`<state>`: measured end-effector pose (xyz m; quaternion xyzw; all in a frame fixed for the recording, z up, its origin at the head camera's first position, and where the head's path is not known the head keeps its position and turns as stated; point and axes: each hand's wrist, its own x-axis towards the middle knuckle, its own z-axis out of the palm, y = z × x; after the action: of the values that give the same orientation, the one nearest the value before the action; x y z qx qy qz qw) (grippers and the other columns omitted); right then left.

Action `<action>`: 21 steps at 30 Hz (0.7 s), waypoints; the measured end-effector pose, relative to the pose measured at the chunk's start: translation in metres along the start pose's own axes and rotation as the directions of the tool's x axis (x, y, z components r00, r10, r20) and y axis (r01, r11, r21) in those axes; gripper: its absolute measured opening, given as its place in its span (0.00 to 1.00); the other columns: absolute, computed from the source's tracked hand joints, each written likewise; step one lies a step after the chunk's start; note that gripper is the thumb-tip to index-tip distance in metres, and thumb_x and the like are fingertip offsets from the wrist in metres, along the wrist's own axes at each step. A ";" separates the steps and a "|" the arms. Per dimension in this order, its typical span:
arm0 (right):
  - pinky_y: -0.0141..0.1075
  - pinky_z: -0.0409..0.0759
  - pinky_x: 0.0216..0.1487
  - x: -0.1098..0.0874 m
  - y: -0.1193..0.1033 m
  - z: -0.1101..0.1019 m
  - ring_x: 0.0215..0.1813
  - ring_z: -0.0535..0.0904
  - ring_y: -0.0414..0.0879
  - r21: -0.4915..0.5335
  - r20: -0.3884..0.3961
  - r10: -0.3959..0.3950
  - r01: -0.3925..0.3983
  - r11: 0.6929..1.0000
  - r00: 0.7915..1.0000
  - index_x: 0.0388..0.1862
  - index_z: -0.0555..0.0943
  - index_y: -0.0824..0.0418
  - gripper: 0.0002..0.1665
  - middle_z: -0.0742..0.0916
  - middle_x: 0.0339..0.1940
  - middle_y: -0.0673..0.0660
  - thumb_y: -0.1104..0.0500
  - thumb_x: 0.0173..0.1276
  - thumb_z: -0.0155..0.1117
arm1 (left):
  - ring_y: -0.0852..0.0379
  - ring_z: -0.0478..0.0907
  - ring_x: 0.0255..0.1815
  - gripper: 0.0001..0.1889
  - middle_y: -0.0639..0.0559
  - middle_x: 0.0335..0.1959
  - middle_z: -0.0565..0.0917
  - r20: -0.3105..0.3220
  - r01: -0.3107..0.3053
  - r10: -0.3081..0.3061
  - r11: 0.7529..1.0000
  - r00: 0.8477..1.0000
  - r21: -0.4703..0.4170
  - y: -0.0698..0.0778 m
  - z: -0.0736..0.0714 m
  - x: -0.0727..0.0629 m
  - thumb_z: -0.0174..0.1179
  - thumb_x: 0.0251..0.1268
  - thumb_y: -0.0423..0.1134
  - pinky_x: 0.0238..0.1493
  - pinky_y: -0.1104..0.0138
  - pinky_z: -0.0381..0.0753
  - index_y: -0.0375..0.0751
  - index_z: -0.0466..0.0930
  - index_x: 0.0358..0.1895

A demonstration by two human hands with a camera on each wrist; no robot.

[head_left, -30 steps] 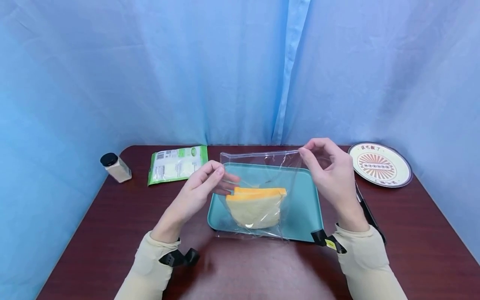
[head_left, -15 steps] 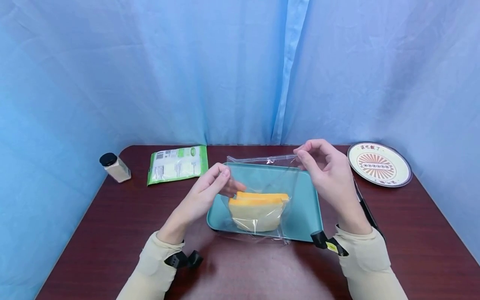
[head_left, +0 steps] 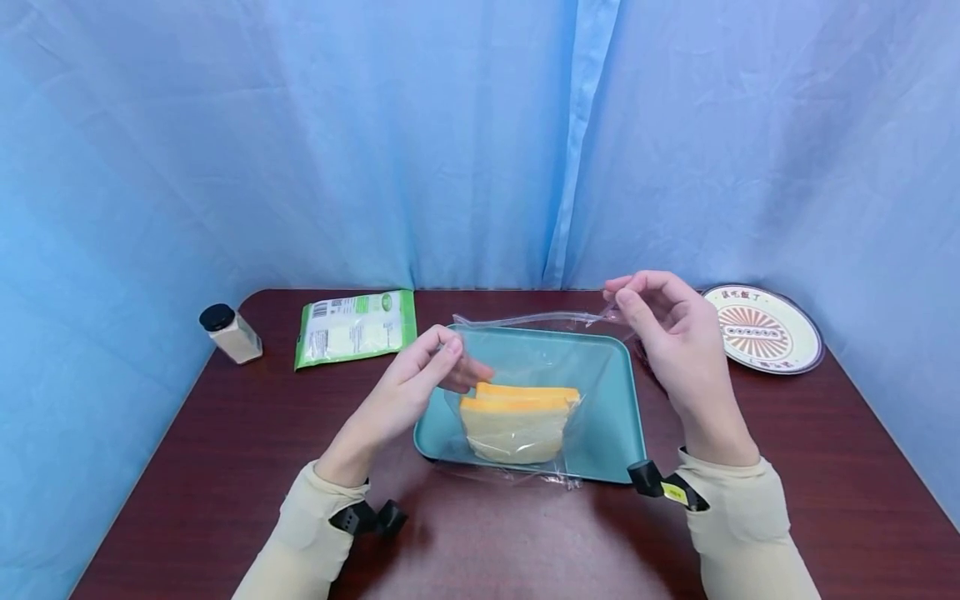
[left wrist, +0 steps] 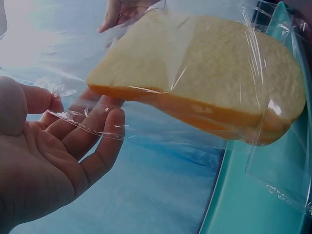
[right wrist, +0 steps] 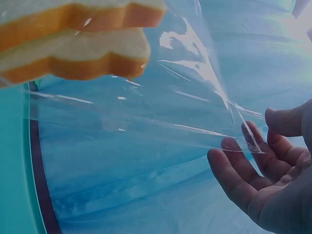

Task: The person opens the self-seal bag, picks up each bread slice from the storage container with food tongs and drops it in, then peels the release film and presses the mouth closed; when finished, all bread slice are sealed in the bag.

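A clear plastic bag (head_left: pixel 536 318) holding slices of bread (head_left: pixel 513 433) with orange crusts stands over the teal tray (head_left: pixel 621 446). My left hand (head_left: pixel 420 371) pinches the bag's left side between thumb and forefinger, and the other fingers lie behind the film in the left wrist view. On the far side, my right hand (head_left: pixel 678 333) pinches the upper right corner of the bag, drawing its top strip out to the right. Through the film in the right wrist view, two bread slices (right wrist: pixel 92 56) show one behind the other.
A green and white packet (head_left: pixel 356 329) lies behind the tray to the left. Further left is a jar (head_left: pixel 234 335) with a black lid. A patterned plate (head_left: pixel 765 329) sits at the back right of the dark red table (head_left: pixel 480 542), before blue curtains (head_left: pixel 480 150).
The bag and bread have come slightly down and toward me. My right hand dips inward, then moves right, pulling the bag's corner outward. My left hand shifts slightly right.
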<state>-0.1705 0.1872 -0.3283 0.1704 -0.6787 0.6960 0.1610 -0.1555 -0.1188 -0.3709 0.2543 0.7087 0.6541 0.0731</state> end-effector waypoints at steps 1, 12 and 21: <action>0.34 0.84 0.48 0.000 0.000 -0.002 0.44 0.85 0.51 0.024 -0.008 0.001 0.000 1.000 1.000 0.41 0.78 0.71 0.09 0.87 0.46 0.65 0.64 0.74 0.65 | 0.45 0.86 0.47 0.14 0.43 0.47 0.88 -0.003 0.000 0.000 1.000 1.000 0.000 0.000 0.000 0.000 0.43 0.85 0.44 0.51 0.51 0.84 0.37 0.70 0.45; 0.35 0.83 0.52 0.001 -0.003 -0.003 0.47 0.84 0.51 0.124 -0.072 -0.020 0.029 0.992 0.997 0.41 0.79 0.72 0.06 0.87 0.45 0.64 0.68 0.72 0.65 | 0.45 0.87 0.47 0.13 0.42 0.47 0.88 -0.011 0.003 -0.003 1.000 1.000 -0.008 0.000 0.000 0.000 0.43 0.85 0.43 0.50 0.51 0.84 0.36 0.71 0.47; 0.28 0.73 0.33 -0.003 -0.009 0.000 0.32 0.73 0.46 -0.043 -0.139 -0.087 0.082 0.996 0.986 0.40 0.81 0.71 0.07 0.82 0.33 0.59 0.68 0.69 0.69 | 0.45 0.86 0.48 0.09 0.40 0.47 0.88 0.016 0.010 -0.010 0.999 1.000 -0.034 -0.003 0.005 0.001 0.48 0.83 0.41 0.51 0.53 0.83 0.37 0.69 0.47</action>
<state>-0.1640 0.1872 -0.3214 0.1464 -0.6706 0.6861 0.2411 -0.1553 -0.1140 -0.3745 0.2547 0.6980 0.6636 0.0863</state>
